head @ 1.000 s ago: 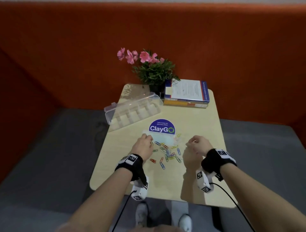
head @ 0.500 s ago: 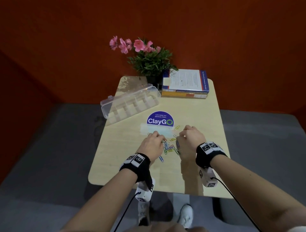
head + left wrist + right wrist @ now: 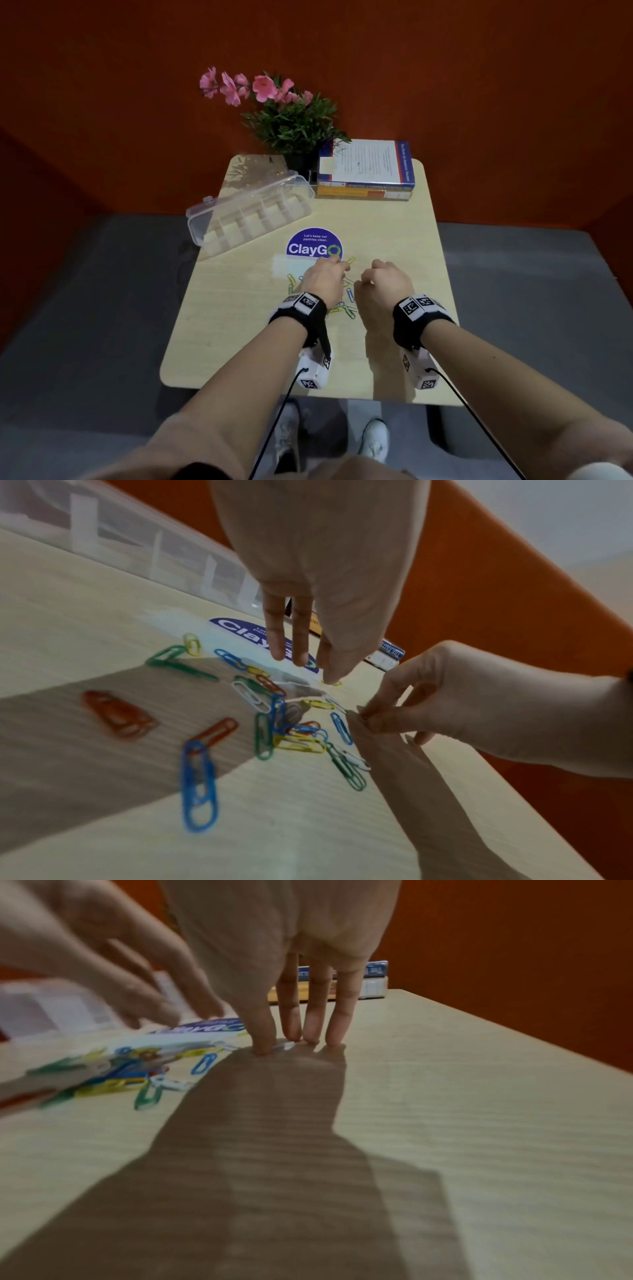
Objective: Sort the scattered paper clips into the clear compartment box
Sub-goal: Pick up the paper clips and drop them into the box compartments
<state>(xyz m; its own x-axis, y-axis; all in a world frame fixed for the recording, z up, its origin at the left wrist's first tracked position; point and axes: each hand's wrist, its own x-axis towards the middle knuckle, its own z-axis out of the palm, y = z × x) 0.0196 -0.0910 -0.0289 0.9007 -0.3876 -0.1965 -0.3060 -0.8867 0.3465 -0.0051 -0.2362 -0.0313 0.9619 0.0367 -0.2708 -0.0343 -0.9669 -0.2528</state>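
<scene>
The left hand point(image 3: 323, 279) hangs over the pile of coloured paper clips point(image 3: 274, 723) on the light wooden table point(image 3: 239, 325), palm down, fingers point(image 3: 301, 631) extended and close together, pointing down toward the surface. In the left wrist view its foremost fingertip comes down at a yellow clip point(image 3: 331, 683) near the far edge of the pile; whether it actually touches cannot be determined. It grips nothing. The right hand point(image 3: 387, 282) stands just to the right of the pile with fingers pointed down, their tips on the table. In the left wrist view the thumb and forefinger are drawn together at the tabletop as if pinching; the right wrist view shows a pale clip point(image 3: 286, 1045) at those fingertips point(image 3: 263, 1042), but whether it is truly gripped cannot be told. The clips, in blue, green, yellow, red and white, lie scattered and partly overlapping between and beneath the two hands, just in front of a round blue ClayGo sticker point(image 3: 314, 244). The clear compartment box point(image 3: 250, 212) lies on the table's far left, lid open, well apart from the pile. Its visible compartments appear to hold no clips. A stack of books point(image 3: 366, 171) and a potted plant with pink flowers point(image 3: 291, 116) stand along the far edge.
</scene>
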